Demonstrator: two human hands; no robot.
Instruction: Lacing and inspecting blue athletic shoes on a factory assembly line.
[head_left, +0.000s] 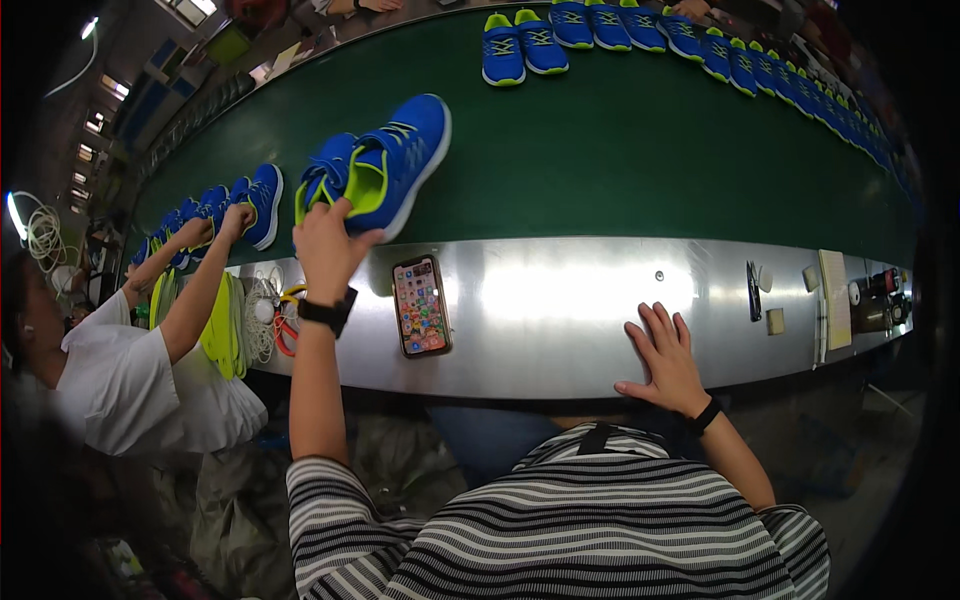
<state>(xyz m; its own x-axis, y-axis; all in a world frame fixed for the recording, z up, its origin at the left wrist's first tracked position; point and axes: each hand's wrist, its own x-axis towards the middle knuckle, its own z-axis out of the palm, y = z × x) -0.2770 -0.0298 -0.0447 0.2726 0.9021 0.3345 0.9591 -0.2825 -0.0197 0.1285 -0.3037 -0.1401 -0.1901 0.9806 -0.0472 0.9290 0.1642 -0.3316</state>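
My left hand [328,245] grips a pair of blue sneakers by their heel ends, with fingers at the lime-green collars. The right-hand sneaker of the pair [408,150] points up and away, its white sole edge turned to the right. Partly behind my fingers is its mate [328,165], also blue with a lime lining. My right hand [665,365] lies flat with spread fingers on the shiny metal ledge [550,340] and holds nothing. A phone with a lit screen [422,306] rests on the ledge between my hands.
Beyond the ledge runs a green belt [560,160]. Rows of blue sneakers [607,25] line its far side. At left, a person in white handles more sneakers [263,205], near lime laces [225,325] and orange-handled scissors [285,335]. A notepad [835,300] and small items sit at right.
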